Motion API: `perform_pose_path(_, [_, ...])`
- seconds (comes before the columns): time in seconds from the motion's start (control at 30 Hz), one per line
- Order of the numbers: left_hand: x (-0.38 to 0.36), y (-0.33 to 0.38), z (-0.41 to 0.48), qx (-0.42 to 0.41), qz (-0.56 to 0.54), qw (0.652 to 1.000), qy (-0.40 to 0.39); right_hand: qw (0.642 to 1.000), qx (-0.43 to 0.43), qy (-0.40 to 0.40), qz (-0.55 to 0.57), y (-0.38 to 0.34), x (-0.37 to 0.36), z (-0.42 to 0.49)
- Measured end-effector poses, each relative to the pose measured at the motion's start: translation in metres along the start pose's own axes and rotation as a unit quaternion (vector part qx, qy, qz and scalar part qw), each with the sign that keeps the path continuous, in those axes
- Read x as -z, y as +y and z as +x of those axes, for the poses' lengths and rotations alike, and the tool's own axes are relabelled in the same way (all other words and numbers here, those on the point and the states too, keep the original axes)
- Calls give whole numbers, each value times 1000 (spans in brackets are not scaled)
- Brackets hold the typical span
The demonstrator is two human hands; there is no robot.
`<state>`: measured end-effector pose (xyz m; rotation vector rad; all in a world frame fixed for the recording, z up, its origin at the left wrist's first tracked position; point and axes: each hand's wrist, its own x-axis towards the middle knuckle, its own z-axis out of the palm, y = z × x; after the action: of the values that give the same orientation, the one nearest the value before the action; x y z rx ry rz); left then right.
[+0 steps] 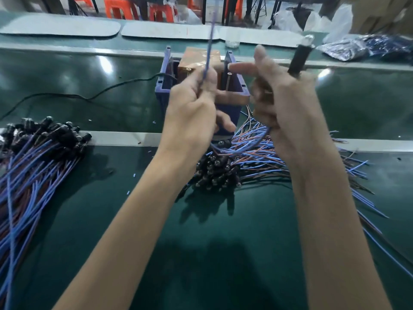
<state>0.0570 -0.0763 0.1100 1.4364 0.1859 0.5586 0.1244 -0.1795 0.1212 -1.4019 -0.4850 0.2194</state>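
Nearest me on the counter, a heap of wires lies in front of the blue box. Above it, the left hand pinches a blue wire that stands upright against the box. To the right of the box, the right hand grips a black cylinder.

Fairly bright, even overhead light falls on the glossy green bench, which throws back soft white glare patches. Diffuse shadows lie under the forearms. Motion blur smears the left hand, the right hand, the blue wire and the black indicator lamp. The bench rails bow toward the edges.
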Motion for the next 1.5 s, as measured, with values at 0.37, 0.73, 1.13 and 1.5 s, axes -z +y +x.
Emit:
perform_pose_path(0.37, [9, -9, 4, 14, 112, 992, -55, 999, -21, -6, 36, 11, -10, 3])
perform_pose_path(0.73, [4, -10, 2, -9, 82, 997, 11, 998, -29, 54, -5, 8, -10, 4])
perform_pose_path(1.13, [39, -27, 22, -46, 302, 948, 86, 993, -66, 76, -64, 16, 4, 14])
perform_pose_path(1.5, [67, -29, 31, 17, 295, 955, 33, 989, -85, 80, -96, 25, 7, 14])
